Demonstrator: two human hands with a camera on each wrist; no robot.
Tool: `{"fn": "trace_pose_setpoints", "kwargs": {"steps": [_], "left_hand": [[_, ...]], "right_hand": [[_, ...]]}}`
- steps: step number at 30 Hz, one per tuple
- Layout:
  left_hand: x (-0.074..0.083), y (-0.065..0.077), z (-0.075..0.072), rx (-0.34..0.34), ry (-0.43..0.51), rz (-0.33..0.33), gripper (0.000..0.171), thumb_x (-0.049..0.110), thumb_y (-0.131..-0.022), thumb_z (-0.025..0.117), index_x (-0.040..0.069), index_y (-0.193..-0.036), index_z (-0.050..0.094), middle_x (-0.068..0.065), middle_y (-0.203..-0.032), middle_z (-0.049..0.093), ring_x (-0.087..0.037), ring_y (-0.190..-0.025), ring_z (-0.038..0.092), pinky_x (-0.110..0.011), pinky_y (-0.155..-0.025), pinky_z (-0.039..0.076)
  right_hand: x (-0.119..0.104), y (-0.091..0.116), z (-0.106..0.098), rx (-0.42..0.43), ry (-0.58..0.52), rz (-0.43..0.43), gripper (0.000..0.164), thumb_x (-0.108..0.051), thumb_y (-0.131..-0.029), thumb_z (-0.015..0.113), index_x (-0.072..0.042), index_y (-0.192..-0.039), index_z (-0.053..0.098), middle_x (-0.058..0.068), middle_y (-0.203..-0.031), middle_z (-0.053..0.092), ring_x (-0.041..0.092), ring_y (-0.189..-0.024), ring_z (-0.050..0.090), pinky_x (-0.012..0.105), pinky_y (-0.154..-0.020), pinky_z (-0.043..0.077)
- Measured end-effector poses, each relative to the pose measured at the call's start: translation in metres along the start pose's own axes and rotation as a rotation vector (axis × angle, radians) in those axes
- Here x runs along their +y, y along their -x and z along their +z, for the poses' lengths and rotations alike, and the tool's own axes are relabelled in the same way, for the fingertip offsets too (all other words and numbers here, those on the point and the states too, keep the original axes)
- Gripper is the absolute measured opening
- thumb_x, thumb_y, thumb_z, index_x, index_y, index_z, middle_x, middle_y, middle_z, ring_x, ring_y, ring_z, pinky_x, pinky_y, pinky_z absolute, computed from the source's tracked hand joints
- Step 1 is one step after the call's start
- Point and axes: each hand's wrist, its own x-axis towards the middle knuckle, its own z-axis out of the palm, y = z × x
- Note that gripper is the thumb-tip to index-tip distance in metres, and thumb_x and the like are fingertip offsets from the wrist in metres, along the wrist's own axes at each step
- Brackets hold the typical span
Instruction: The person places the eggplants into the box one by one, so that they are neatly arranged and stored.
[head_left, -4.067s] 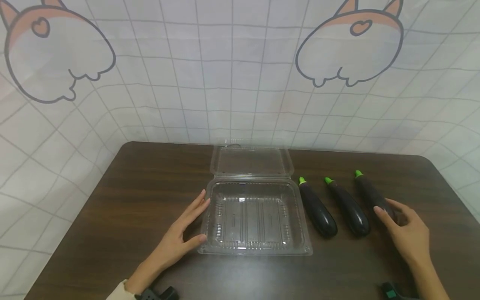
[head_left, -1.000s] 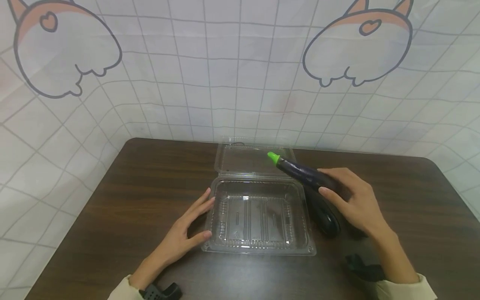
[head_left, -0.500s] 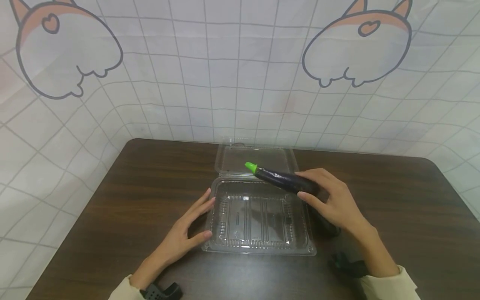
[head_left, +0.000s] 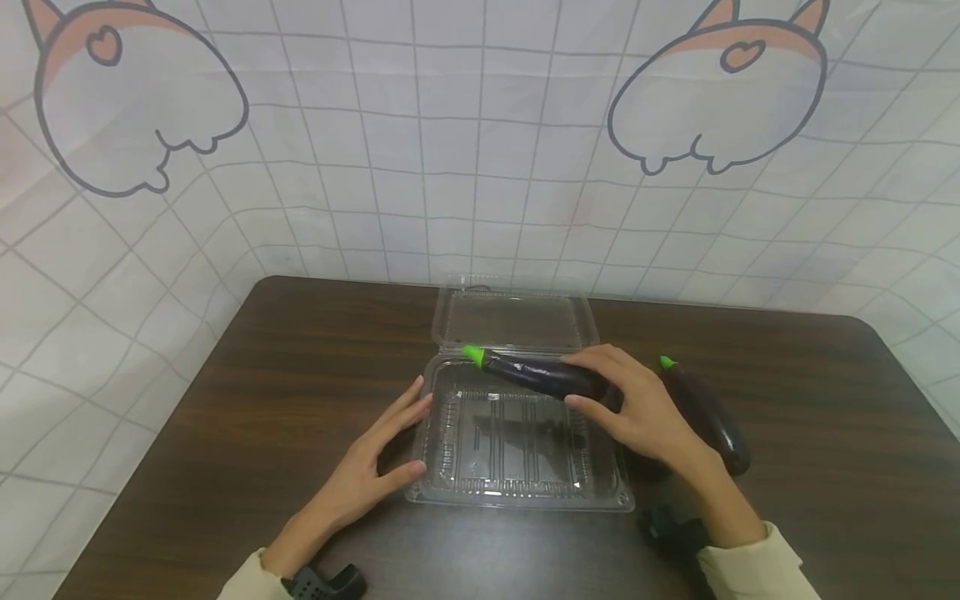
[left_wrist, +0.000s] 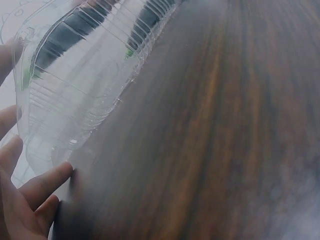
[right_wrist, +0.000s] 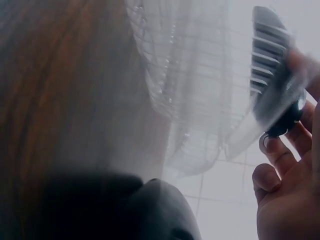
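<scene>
A purple-black eggplant (head_left: 528,373) with a green stem end hangs over the back part of a clear plastic clamshell container (head_left: 517,503). My right hand (head_left: 637,408) grips it by its thick end, thumb on the near side, the stem pointing left. In the right wrist view the held eggplant (right_wrist: 272,60) shows partly through the clear wall. My left hand (head_left: 356,475), fingers spread and fairly straight, touches the container's left rim. A second eggplant (head_left: 708,417) lies on the table to the right. Another is mostly hidden beneath my right hand.
The container's clear lid (head_left: 517,321) lies folded back toward the wall. Everything stands on a dark wooden table (head_left: 262,400) with rounded far corners. Behind it hangs a white gridded cloth (head_left: 525,167) with cartoon prints. A black band (head_left: 326,583) sits on my left wrist.
My right hand took the rightmost eggplant from the table and carried it left over the container. It has come lower and nearer in the last second. My left hand stays at the rim.
</scene>
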Motion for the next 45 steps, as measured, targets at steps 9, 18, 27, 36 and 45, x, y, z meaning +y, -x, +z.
{"fn": "trace_pose_setpoints", "kwargs": {"steps": [9,18,27,36,45], "left_hand": [[0.003,0.0,0.0,0.004,-0.007,-0.019,0.074,0.013,-0.084,0.071,0.013,-0.148,0.036,-0.002,-0.159,0.016,-0.022,-0.131,0.043,-0.064,-0.104,0.02],[0.002,-0.001,-0.001,-0.007,-0.005,-0.022,0.071,0.017,-0.086,0.069,0.015,-0.149,0.035,0.0,-0.159,0.015,-0.02,-0.132,0.043,-0.063,-0.105,0.021],[0.001,0.0,0.0,-0.006,-0.009,-0.036,0.07,0.021,-0.088,0.068,0.016,-0.149,0.035,0.001,-0.159,0.014,-0.019,-0.132,0.042,-0.065,-0.104,0.021],[0.028,-0.005,-0.004,-0.007,0.037,-0.028,0.069,0.004,-0.085,0.068,0.006,-0.146,0.037,-0.011,-0.158,0.018,-0.028,-0.13,0.044,-0.065,-0.103,0.022],[0.038,-0.006,-0.006,-0.005,0.041,-0.027,0.067,0.002,-0.084,0.067,0.001,-0.144,0.038,-0.015,-0.157,0.019,-0.03,-0.13,0.044,-0.064,-0.104,0.021]], "right_hand": [[-0.001,-0.002,0.012,-0.071,0.045,-0.006,0.046,-0.034,-0.085,0.073,-0.023,-0.128,0.06,-0.004,-0.126,0.057,0.019,-0.119,0.051,0.05,-0.099,0.038],[0.0,-0.004,0.015,-0.1,0.125,-0.054,0.045,-0.037,-0.084,0.073,-0.022,-0.125,0.063,-0.006,-0.122,0.06,0.017,-0.118,0.051,0.058,-0.1,0.032],[-0.003,-0.008,0.017,-0.145,0.187,-0.033,0.045,-0.04,-0.083,0.073,-0.024,-0.124,0.065,-0.007,-0.117,0.062,0.017,-0.115,0.053,0.067,-0.098,0.026],[-0.009,-0.011,0.018,-0.193,0.23,0.041,0.046,-0.038,-0.079,0.077,-0.021,-0.12,0.066,-0.006,-0.116,0.064,0.018,-0.109,0.052,0.058,-0.096,0.031],[-0.011,-0.014,0.02,-0.211,0.25,0.097,0.044,-0.035,-0.073,0.083,-0.017,-0.11,0.067,-0.005,-0.108,0.066,0.018,-0.107,0.054,0.046,-0.087,0.033]]}}
